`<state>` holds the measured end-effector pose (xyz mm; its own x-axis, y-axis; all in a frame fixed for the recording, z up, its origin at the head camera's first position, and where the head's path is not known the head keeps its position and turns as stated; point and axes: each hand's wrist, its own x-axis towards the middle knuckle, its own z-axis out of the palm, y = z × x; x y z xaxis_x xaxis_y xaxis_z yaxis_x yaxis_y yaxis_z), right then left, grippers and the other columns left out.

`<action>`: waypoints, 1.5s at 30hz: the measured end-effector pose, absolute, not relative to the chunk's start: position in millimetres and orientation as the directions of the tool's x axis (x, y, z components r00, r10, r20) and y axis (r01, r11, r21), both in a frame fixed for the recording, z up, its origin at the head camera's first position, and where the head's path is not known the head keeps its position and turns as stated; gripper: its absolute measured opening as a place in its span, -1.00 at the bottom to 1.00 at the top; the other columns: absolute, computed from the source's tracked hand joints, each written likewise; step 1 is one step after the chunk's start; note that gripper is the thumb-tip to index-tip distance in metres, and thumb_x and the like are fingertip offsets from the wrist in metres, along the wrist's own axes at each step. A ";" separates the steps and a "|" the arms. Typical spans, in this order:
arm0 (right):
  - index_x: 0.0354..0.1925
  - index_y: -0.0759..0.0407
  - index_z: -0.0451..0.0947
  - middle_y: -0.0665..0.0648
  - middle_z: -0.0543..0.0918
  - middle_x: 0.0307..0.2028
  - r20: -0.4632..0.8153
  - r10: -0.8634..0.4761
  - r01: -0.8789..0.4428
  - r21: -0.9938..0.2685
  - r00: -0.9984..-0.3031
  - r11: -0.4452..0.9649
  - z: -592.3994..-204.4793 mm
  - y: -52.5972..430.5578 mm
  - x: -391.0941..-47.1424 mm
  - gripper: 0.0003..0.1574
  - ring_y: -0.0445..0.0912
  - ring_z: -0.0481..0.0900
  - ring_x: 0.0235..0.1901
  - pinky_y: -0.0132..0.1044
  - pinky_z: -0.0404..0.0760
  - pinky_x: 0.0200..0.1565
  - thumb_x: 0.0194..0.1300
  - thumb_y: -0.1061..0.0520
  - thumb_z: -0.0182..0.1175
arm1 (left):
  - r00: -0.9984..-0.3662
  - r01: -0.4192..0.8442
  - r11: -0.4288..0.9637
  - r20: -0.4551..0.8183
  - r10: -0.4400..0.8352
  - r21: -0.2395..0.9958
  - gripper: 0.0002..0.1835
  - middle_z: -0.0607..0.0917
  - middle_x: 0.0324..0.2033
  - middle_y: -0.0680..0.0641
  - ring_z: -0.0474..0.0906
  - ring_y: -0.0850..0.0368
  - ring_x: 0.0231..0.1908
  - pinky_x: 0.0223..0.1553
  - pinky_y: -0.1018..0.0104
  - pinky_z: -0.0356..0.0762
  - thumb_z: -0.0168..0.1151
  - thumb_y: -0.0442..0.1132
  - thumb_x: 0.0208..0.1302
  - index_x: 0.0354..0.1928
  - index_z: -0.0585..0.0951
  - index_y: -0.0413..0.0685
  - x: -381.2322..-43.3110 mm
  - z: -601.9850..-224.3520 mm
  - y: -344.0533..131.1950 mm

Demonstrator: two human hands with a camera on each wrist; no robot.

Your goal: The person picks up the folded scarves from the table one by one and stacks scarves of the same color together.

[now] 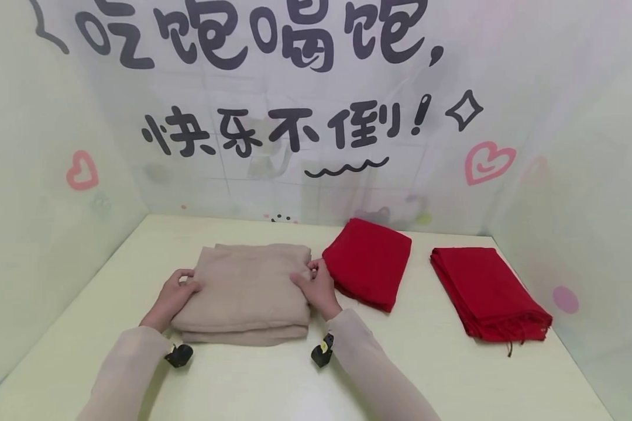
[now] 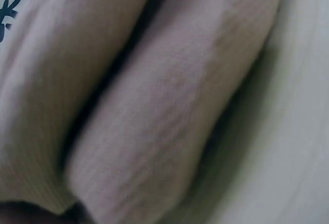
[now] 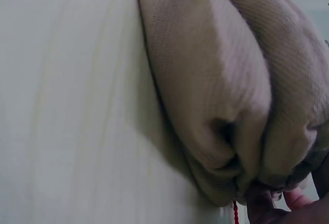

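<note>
A beige cloth [image 1: 247,286], folded into a thick, roughly rectangular stack, lies on the table. My left hand [image 1: 175,295] grips its left edge, the thumb on top and the other fingers curled at the side. At the opposite edge my right hand [image 1: 320,289] pinches the cloth between thumb and fingers. Two rounded layers of the beige cloth [image 2: 149,116] fill much of the left wrist view, where the hand is hardly seen. In the right wrist view, fingertips [image 3: 264,208] touch the end of the folds at the bottom right.
Close beside my right hand lies a folded red cloth [image 1: 371,260], set at an angle. Farther right is another folded red cloth [image 1: 487,289] with fringe at its near end. The pale table [image 1: 242,380] is bounded by a printed back wall [image 1: 274,193] and side walls.
</note>
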<state>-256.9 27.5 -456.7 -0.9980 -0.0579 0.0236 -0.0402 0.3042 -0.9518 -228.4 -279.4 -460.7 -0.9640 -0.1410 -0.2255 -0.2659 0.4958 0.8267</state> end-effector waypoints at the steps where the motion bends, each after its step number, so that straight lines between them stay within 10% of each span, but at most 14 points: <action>1: -0.10 0.22 0.27 0.15 0.42 -0.33 0.026 -0.057 -0.042 -0.951 -0.998 0.306 -456.8 27.2 -256.6 -0.52 -0.11 0.37 -0.36 -0.36 0.38 -0.39 0.18 0.04 0.28 | -0.962 -0.272 0.494 -0.231 -0.144 0.826 -0.38 0.42 0.11 -0.49 0.54 0.00 -0.16 -0.30 0.36 0.46 -0.06 -0.15 0.34 0.33 0.09 -0.35 -227.9 -461.2 -279.6; 24: -0.14 0.30 0.41 0.21 0.55 -0.23 0.031 -0.088 -0.066 -0.902 -0.996 0.427 -432.5 49.0 -271.4 -0.64 -0.07 0.52 -0.32 -0.32 0.57 -0.30 0.18 0.13 0.26 | -0.958 -0.130 0.747 0.112 -0.265 0.652 -0.52 0.27 0.08 -0.45 0.22 -0.39 0.04 -0.05 -0.30 0.18 0.00 -0.34 0.05 0.08 0.38 -0.37 -220.8 -423.9 -247.3; 33: -0.18 0.20 0.45 0.16 0.57 -0.24 -0.029 0.012 0.031 -0.848 -1.000 0.529 -422.6 85.0 -301.4 -0.80 -0.05 0.51 -0.32 -0.31 0.53 -0.29 0.24 0.15 0.15 | -0.939 0.043 0.654 0.255 -0.233 0.755 -0.61 0.39 -0.06 -0.35 0.34 -0.23 -0.04 0.00 -0.10 0.31 0.02 -0.45 0.07 0.01 0.43 -0.35 -231.2 -401.9 -176.7; 45: -0.16 0.28 0.44 0.27 0.56 -0.20 0.019 0.054 0.022 -0.735 -0.998 0.677 -417.2 153.9 -337.5 -0.75 0.06 0.50 -0.24 -0.14 0.53 -0.18 0.21 0.17 0.11 | -0.990 0.033 0.373 0.081 -0.115 0.927 -0.60 0.52 -0.15 -0.23 0.48 -0.02 -0.25 -0.19 0.18 0.47 0.01 -0.38 0.13 0.06 0.36 -0.26 -226.3 -380.7 -70.4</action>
<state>-337.5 153.9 -417.2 -0.9984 0.0538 0.0192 0.0223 0.6772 -0.7354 -226.3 -70.4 -380.7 -0.9901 -0.1146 0.0814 0.0330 0.3730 0.9272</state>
